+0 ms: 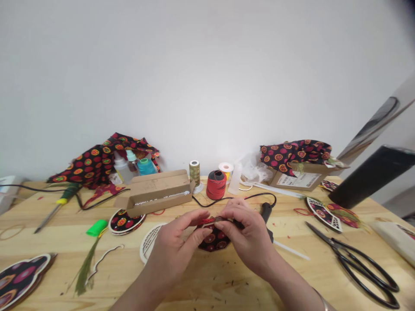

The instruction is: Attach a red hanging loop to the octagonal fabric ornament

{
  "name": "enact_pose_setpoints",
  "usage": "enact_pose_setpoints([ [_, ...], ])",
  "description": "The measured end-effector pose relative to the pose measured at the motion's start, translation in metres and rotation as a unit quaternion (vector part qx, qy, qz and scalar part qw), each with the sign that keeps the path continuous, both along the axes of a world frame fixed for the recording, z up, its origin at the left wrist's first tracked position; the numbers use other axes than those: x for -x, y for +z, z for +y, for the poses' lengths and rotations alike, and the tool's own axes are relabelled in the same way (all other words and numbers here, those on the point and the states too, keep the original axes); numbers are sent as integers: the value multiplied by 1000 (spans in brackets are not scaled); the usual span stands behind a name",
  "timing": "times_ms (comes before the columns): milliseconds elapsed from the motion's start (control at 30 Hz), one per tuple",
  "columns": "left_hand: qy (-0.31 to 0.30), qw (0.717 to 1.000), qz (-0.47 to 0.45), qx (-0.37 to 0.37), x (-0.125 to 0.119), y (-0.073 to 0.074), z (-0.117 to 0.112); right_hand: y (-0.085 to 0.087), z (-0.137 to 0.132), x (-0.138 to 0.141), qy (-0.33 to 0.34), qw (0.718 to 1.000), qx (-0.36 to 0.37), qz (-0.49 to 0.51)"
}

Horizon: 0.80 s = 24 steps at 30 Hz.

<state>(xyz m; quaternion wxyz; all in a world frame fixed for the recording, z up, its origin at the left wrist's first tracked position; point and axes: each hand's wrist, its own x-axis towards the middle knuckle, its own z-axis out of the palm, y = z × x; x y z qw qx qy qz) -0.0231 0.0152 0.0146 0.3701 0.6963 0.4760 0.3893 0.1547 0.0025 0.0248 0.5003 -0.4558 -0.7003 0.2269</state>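
Near the front middle of the table, both hands hold a small piece covered in dark patterned fabric (pixel 212 242), with red along its upper edge. My left hand (pixel 175 244) pinches its left side between thumb and fingers. On the upper right edge, the thumb and fingers of my right hand (pixel 248 235) press together. Fingers cover part of the piece. Partly behind my left hand lies a pale lattice disc (pixel 148 245). A black glue gun (pixel 266 211) sits behind my right hand, a whitish glue stick (pixel 293 251) beside it.
Black scissors (pixel 352 257) lie at right, near a fan-shaped framed piece (pixel 324 214). An open cardboard box (pixel 162 188), a red thread cone (pixel 216 185) and patterned cloth (pixel 97 160) stand behind. At left are a green-handled pointed tool (pixel 66 193) and a green tassel (pixel 87 268).
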Motion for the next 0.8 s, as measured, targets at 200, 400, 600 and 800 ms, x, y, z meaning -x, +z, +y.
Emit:
enact_pose_setpoints([
  [200,-13,992,-88,84,1,5,1,3,3,-5,-11,1000,9,13],
  [400,-52,973,-156,163,-1,12,6,1,7,-9,-24,999,6,35],
  [600,-96,972,-146,155,1,13,9,1,8,-11,-25,999,7,37],
  [800,-52,987,-96,115,4,13,10,0,7,-11,-20,999,21,33],
])
